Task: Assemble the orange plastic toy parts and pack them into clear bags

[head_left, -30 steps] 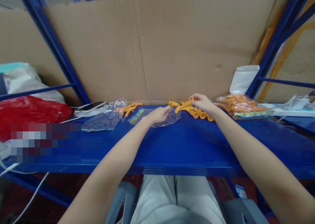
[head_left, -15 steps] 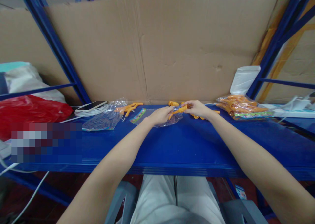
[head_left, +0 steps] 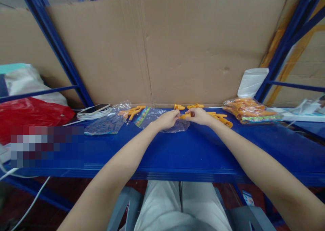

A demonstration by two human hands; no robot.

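Between my two hands is an orange plastic piece [head_left: 185,116], partly hidden by the fingers. My left hand [head_left: 168,119] is closed on its left end, and my right hand [head_left: 199,117] pinches the right end. Beneath them lies a clear plastic bag [head_left: 152,117] with a colourful printed strip. Behind the hands sit a small orange cone-shaped part [head_left: 179,107] and another orange part [head_left: 195,105]. Several orange parts [head_left: 223,121] lie just right of my right hand.
On the blue shelf [head_left: 177,149], orange branching pieces [head_left: 133,111] with small metal spirals lie left, beside another clear bag [head_left: 109,124]. A phone [head_left: 98,108] rests near white cables. A packed bag of orange parts [head_left: 250,109] stands right. Cardboard [head_left: 203,48] closes the back.
My right hand has come down slightly and to the left, closer to my left hand. The orange piece now shows less between them, and the orange parts at the right are more visible.
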